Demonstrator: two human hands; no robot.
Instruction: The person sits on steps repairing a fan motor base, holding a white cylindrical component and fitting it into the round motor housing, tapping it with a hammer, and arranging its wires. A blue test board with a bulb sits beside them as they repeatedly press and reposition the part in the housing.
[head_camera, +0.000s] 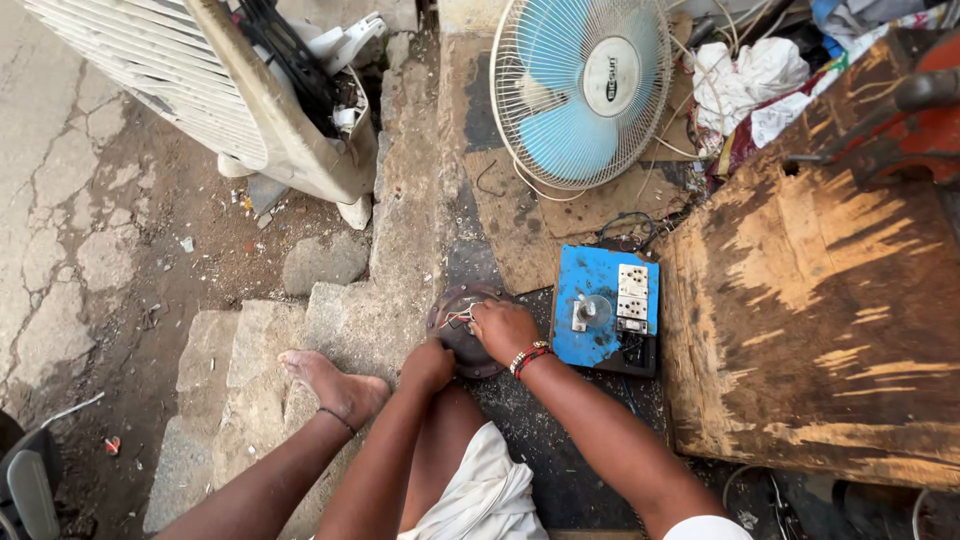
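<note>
I am watching both hands working on a round dark motor part (462, 330) lying just left of the blue switchboard (604, 305). My right hand (503, 330) is resting on the part, fingers curled narrow over its white wires (458, 318). My left hand (428, 364) is gripping the part's near edge, closed.

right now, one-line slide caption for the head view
Both hands, left hand and right hand, work on a round dark metal motor plate beside a blue switchboard.
</note>
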